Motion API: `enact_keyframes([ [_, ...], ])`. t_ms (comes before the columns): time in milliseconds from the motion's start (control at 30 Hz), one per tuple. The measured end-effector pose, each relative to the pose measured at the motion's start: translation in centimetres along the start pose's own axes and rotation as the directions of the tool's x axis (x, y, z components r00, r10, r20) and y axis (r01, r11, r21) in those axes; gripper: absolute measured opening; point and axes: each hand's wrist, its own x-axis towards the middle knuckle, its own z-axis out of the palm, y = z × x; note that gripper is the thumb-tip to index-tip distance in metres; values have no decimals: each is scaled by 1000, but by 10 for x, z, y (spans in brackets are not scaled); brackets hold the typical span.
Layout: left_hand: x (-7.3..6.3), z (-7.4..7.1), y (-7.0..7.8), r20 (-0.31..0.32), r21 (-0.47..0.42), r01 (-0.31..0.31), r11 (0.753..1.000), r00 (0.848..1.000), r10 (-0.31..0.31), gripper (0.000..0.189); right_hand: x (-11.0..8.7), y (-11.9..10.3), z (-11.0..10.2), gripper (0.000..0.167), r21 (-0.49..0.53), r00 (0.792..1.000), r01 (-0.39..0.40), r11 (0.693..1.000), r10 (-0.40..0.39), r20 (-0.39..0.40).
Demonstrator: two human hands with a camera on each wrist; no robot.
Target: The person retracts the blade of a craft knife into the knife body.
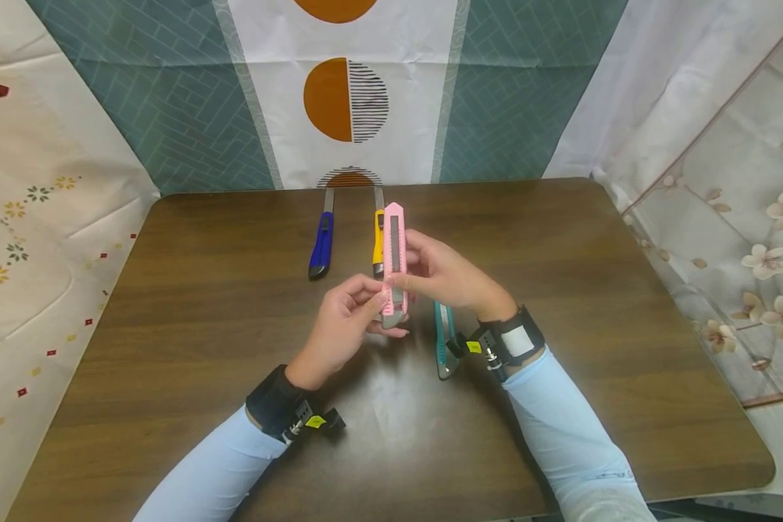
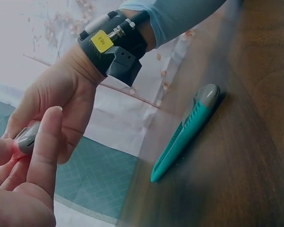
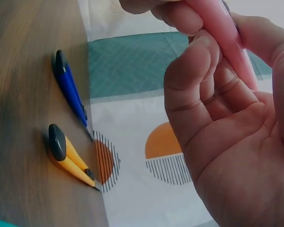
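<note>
A pink utility knife [image 1: 394, 254] with a grey end stands upright between both hands, raised over the table. My left hand [image 1: 346, 312] pinches it near the grey lower end. The right hand [image 1: 446, 274] grips its middle from the other side, thumb across the front. In the right wrist view the pink body [image 3: 222, 28] runs between the right thumb and curled fingers. Only the grey tip [image 2: 27, 138] shows clearly in the left wrist view. Below the right hand lies a teal utility knife [image 1: 444, 341], partly covered by the wrist strap.
A blue utility knife [image 1: 322, 245] and a yellow one [image 1: 378, 243] lie toward the table's back edge, blades out and pointing away. The pink knife overlaps the yellow one in the head view. Patterned cloths hang around the brown table [image 1: 235, 304].
</note>
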Motion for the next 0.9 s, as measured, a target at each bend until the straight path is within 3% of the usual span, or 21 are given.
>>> enact_keyframes([
  [900,-1,-1,2,-8,2,-8,1000,1000,8,17,1,-1,3,71,37,999,21,999,-20,-31],
])
